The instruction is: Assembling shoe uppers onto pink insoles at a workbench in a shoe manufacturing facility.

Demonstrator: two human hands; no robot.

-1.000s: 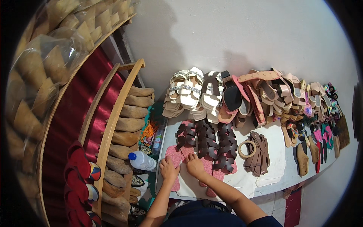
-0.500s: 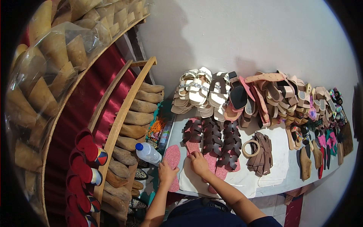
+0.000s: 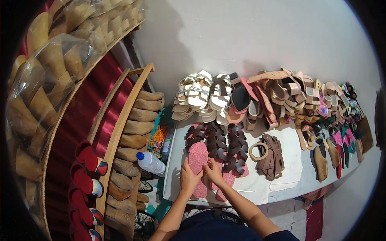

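Observation:
A pink speckled shoe insole is held up over the left end of the row of sandals. My left hand is closed round its lower left edge. My right hand pinches at its right edge, with the fingertips partly hidden. Under and beside it lie pink soles fitted with cut dark brown straps, stacked in rows: a left row, a middle row and a right row. The held insole covers part of the left row.
White sandals and beige slides are heaped along the wall. A tape roll touches brown strap pieces. Left of the table stand a water bottle and a rack of wooden shoe lasts.
The pink insole has moved right with my left hand, from beside the table edge to over the left sandal row. My right hand has come to its edge. The view has shifted slightly.

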